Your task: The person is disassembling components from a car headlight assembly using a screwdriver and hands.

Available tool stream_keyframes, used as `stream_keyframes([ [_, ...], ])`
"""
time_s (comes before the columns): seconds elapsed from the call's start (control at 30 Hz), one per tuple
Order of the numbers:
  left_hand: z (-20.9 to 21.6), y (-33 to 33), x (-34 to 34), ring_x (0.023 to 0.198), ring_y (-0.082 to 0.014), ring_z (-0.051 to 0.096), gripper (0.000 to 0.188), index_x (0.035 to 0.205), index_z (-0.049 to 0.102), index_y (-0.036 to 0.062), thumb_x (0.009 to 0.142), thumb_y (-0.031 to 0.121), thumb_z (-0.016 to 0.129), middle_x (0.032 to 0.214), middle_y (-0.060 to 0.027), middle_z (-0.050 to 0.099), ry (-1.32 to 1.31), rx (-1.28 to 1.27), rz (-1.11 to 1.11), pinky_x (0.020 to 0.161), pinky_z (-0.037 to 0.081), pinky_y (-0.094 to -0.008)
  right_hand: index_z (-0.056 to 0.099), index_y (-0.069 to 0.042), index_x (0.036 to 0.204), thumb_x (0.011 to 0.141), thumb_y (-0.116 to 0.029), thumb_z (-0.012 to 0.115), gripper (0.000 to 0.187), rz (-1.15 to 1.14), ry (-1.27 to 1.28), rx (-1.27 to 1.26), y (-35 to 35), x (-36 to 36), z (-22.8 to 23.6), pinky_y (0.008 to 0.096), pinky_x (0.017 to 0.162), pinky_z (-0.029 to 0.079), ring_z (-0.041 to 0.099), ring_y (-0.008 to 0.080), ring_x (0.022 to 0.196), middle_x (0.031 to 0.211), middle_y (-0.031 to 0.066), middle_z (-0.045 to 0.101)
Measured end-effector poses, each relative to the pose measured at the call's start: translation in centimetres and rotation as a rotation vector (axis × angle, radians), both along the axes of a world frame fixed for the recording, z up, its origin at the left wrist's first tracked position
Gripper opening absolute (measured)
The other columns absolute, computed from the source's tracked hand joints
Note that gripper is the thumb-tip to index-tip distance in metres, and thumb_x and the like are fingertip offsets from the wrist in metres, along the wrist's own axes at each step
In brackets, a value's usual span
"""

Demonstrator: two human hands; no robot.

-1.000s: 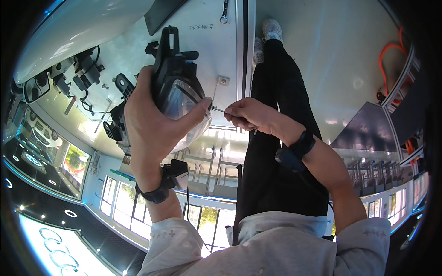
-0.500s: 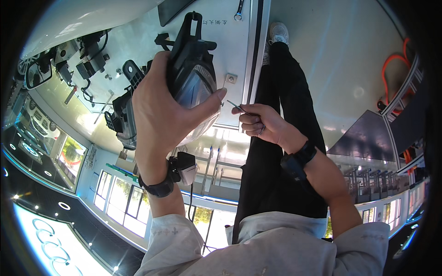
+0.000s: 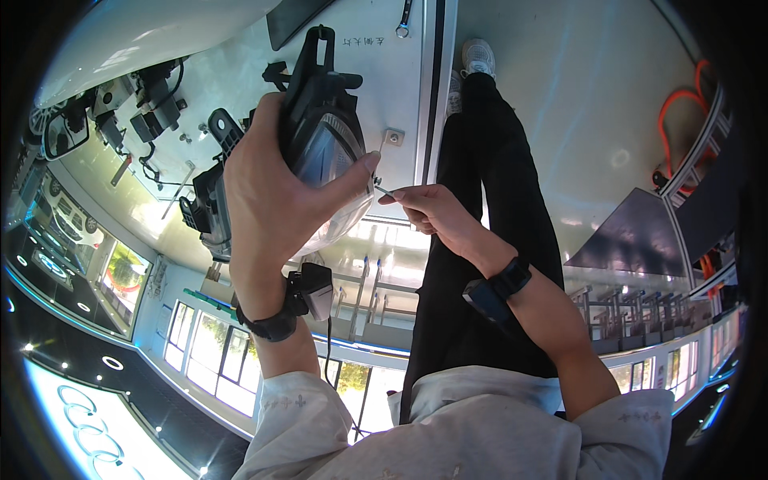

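Note:
My left hand (image 3: 276, 180) is wrapped round a car headlight (image 3: 324, 132) with a black housing and a clear lens, its thumb lying along the lens edge. A small screw or pin (image 3: 377, 181) sticks out beside that thumb tip. My right hand (image 3: 444, 216) pinches a thin metal rod (image 3: 383, 190) between thumb and fingers. The rod's tip is at the small screw; whether it touches or sits in it is too small to tell. The rod's other end is hidden in the hand.
Black brackets and connectors (image 3: 156, 112) are mounted on the white upright panel (image 3: 240, 64) at left. A wrench (image 3: 403, 28) hangs or lies near its top edge. A square metal fitting (image 3: 393, 138) is beside the headlight. An orange hose (image 3: 668, 120) is at far right.
My right hand has moved left, bringing the rod's tip to the small screw by the headlight. In view, the headlight and my left hand have shifted slightly left.

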State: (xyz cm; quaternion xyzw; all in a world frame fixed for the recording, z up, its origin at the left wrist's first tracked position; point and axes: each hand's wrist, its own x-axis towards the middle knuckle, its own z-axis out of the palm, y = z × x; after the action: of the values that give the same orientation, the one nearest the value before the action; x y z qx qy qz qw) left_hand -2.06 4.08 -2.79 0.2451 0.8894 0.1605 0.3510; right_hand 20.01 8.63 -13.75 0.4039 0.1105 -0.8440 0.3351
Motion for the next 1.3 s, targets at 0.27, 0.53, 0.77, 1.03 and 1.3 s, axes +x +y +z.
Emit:
stream_keyframes([
  [0.27,0.1,0.0,-0.3,0.070,-0.0299,0.069,0.068,0.106,0.056,-0.0027,0.062,0.038,0.088,0.084,-0.0168,0.069,-0.019,-0.015,0.001,0.068,0.055,-0.0363,0.071,0.001,0.101,0.101,-0.021,0.054,0.028,0.024,-0.068,0.145,-0.9,0.2,1.0,0.0250,0.045,0.019,0.023,0.0046,0.046,0.053,-0.0067,0.030],
  [0.53,0.2,0.2,-0.1,0.071,-0.0288,0.070,0.067,0.106,0.056,-0.0023,0.062,0.036,0.089,0.085,-0.0163,0.069,-0.024,-0.032,0.001,0.069,0.055,-0.0358,0.071,0.003,0.101,0.101,-0.020,0.054,0.028,-0.079,-0.078,0.114,-0.6,-0.1,0.8,0.0243,0.045,0.019,0.022,0.0044,0.046,0.053,-0.0067,0.029],
  [0.77,0.9,0.3,0.2,0.071,-0.0269,0.070,0.063,0.105,0.057,-0.0018,0.061,0.030,0.089,0.084,-0.0149,0.069,-0.099,-0.008,0.072,0.068,0.055,-0.0343,0.073,-0.001,0.098,0.096,-0.020,0.059,0.024,0.100,0.171,0.600,-1.3,0.1,0.3,0.0282,0.048,0.034,0.040,0.0095,0.046,0.051,0.0013,0.047],
  [1.03,1.9,1.0,0.5,0.082,-0.0182,0.067,0.056,0.110,0.058,-0.0006,0.066,0.019,0.086,0.093,-0.0105,0.069,-0.098,-0.098,0.044,0.078,0.053,-0.0299,0.069,-0.003,0.089,0.091,-0.014,0.061,0.014,0.420,0.842,1.544,0.3,0.6,-0.1,0.0359,0.051,0.048,0.062,0.0233,0.054,0.060,0.0072,0.060],
  [1.3,1.9,0.9,0.9,0.075,-0.0204,0.069,0.057,0.103,0.058,-0.0008,0.061,0.024,0.089,0.086,-0.0126,0.070,-0.086,-0.026,0.110,0.071,0.054,-0.0314,0.057,0.006,0.130,0.101,-0.008,0.047,0.034,-0.204,0.050,-0.226,3.0,1.5,-1.3,0.0196,0.045,0.031,0.033,0.0042,0.048,0.079,0.0068,0.066],
])
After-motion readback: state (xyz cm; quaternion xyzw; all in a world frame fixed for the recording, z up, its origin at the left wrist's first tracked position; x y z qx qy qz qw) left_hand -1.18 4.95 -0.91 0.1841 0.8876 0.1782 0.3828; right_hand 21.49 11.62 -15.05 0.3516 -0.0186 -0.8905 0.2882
